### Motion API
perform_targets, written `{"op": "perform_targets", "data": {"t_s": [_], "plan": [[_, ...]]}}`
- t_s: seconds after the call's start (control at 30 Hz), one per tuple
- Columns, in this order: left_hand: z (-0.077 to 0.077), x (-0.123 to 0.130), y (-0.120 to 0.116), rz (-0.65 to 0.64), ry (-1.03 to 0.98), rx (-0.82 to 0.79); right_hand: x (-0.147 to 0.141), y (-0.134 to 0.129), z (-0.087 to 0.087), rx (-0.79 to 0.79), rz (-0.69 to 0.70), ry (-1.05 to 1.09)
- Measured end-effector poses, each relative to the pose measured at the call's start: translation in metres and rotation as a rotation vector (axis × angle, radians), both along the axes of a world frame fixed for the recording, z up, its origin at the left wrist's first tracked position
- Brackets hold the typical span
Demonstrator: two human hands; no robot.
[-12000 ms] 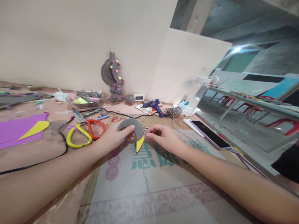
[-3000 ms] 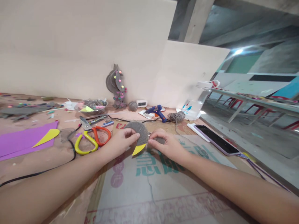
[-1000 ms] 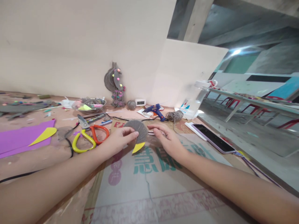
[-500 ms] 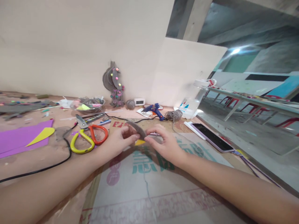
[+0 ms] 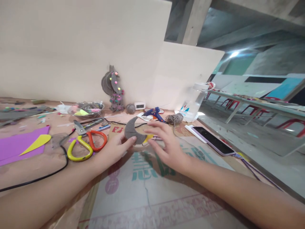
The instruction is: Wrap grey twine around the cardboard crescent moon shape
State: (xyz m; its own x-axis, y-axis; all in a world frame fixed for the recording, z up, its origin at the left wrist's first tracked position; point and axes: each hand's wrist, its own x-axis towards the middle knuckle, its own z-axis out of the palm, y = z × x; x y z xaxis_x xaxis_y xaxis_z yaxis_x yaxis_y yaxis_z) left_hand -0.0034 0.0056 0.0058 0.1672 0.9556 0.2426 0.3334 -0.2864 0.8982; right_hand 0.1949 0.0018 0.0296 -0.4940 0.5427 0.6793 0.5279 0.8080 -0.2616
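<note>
Head view: a light crescent [image 5: 133, 133], pinched by its grey body

I have the crescent between my left thumb and fingers, gripped at its lower left, so my left hand [image 5: 116, 149] is closed on it. It is held over the middle of the tabletop [image 5: 23, 170], above the far part of the printed sheet [image 5: 124, 194]. My right hand [image 5: 168, 146] is loosely spread beside the yellow tip [image 5: 149, 137]. I cannot tell whether it touches the tip, or grips the slim thing [image 5: 157, 138] half hidden behind its fingers.

I judge the crescent light and fairly stiff, perhaps with a flat core under the grey winding. That winding should give good grip, though a hard rub could shift the strands. The tip looks smooth, thin and easily bent, so I would hold the broad grey middle and leave both points free.

Scissors [image 5: 82, 152] lie to my left; the glue gun [image 5: 153, 112] and yarn [image 5: 175, 118] sit towards the tabletop's back edge, the phone [image 5: 213, 140] near its right edge.
</note>
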Motion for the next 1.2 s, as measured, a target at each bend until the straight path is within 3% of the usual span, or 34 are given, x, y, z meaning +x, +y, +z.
{"op": "perform_targets", "data": {"t_s": [0.13,0.3,0.4,0.5,0.6,0.67,0.73,0.87,0.97,1.07,1.2], "plan": [[-0.005,-0.001,0.005,-0.022,-0.044,-0.032,0.01,0.015,-0.002,-0.078,-0.095,0.141],[-0.011,-0.001,0.008,-0.118,-0.147,-0.08,0.012,0.025,-0.016,-0.25,-0.163,0.033],[-0.012,-0.001,0.009,-0.112,-0.167,-0.07,0.007,0.022,-0.017,-0.291,-0.164,-0.003],[-0.014,0.0,0.01,-0.108,-0.218,-0.078,0.007,0.018,-0.004,-0.314,-0.134,-0.066],[-0.016,0.003,0.012,-0.128,-0.331,-0.159,0.017,0.019,0.021,-0.341,-0.165,-0.179],[-0.016,0.004,0.012,-0.103,-0.379,-0.185,0.029,0.026,0.035,-0.36,-0.232,-0.159],[-0.015,0.004,0.012,-0.1,-0.373,-0.171,0.04,0.039,0.039,-0.362,-0.214,-0.13],[-0.01,0.002,0.01,-0.124,-0.356,-0.185,0.053,0.08,0.018,-0.338,-0.198,-0.073],[-0.01,0.003,0.01,-0.108,-0.382,-0.201,0.052,0.113,0.0,-0.377,-0.269,-0.045],[-0.012,0.003,0.013,-0.097,-0.398,-0.201,0.048,0.14,-0.006,-0.411,-0.384,-0.059],[-0.009,-0.001,0.017,-0.111,-0.407,-0.211,0.043,0.159,-0.008,-0.453,-0.438,-0.081]]}}
